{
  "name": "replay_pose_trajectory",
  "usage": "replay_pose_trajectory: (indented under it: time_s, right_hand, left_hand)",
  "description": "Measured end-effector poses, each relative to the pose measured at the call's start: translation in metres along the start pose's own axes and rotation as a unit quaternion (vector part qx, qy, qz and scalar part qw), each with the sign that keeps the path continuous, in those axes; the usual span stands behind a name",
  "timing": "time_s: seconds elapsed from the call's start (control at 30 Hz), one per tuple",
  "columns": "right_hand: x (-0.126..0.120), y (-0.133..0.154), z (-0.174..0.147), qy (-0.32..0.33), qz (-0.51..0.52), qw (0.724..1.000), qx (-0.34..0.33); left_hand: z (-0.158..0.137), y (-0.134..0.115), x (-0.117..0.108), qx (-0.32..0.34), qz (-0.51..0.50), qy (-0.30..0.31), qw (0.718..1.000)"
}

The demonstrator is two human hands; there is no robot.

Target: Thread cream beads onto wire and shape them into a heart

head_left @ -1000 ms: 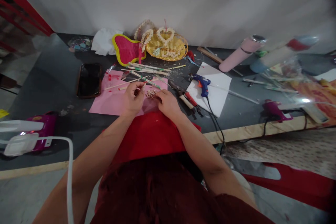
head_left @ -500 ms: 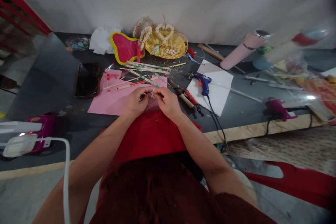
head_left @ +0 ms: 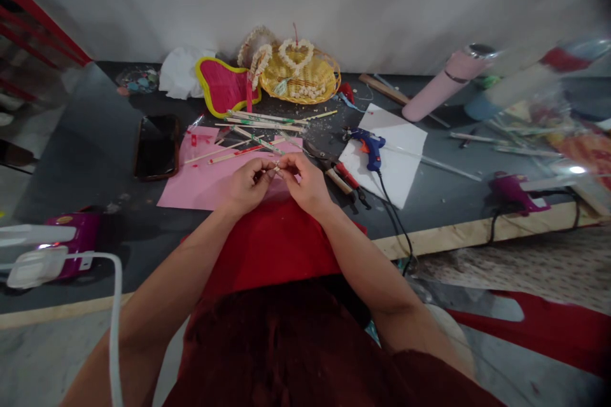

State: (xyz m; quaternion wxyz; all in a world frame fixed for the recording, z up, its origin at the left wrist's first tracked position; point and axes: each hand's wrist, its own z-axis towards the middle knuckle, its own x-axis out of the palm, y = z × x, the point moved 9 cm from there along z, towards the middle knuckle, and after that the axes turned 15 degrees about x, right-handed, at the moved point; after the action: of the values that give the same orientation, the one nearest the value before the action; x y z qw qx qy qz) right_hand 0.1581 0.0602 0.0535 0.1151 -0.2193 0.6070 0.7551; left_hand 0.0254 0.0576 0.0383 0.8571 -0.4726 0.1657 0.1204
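A dark maroon top (head_left: 272, 350) covers the torso, its fabric creased down the middle; the right sleeve (head_left: 429, 378) ends above the elbow; left hand (head_left: 249, 186) and right hand (head_left: 305, 186) are bare; bright red cloth (head_left: 272, 245), perhaps worn, spans the bench's front edge (head_left: 405, 243).

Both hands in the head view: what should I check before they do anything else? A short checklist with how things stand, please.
1. Left hand and right hand both at the small pale piece: ok, fingertips of both are on it.
2. Piece firmly gripped: cannot tell, the fingers hide much of it.
3. Glue gun lying apart from the hands: ok, it rests on the white sheet.
4. Glue gun cool: cannot tell, heat does not show.
5. Cord wholly on the table: not ok, it runs over the front edge.
6. Phone away from both hands: ok.
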Motion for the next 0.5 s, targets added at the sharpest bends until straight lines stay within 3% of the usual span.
replay_pose_trajectory:
  time_s: [0.5]
  right_hand:
    - [0.0028, -0.0011, 0.0014, 0.015, -0.011, 1.000, 0.000]
  left_hand:
    - [-0.0003, -0.0055, -0.0013, 0.037, 0.027, 0.045, 0.998]
